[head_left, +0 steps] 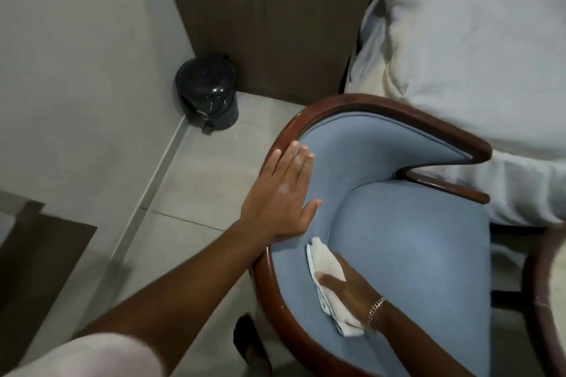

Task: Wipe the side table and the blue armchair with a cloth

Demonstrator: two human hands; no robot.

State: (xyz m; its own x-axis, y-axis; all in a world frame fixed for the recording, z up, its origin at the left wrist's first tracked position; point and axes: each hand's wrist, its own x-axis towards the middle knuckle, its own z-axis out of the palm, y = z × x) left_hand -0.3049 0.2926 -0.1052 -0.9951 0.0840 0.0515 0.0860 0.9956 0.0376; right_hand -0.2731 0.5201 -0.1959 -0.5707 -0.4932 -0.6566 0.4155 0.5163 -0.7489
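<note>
Under right hand [349, 288], cloth [329, 278] on armchair [407, 242].

**No readable text**

Nothing written can be read here. The black pedal bin [207, 92] in the corner carries a small mark low on its front, but it is too blurred to tell letters or a brand. The blue armchair [398, 223] and the white cloth [329, 272] bear no lettering.

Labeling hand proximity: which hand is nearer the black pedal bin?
Left. The left hand lies flat on the blue armchair's wooden rim, the side facing the bin. The right hand presses the cloth lower on the seat, farther away.
</note>
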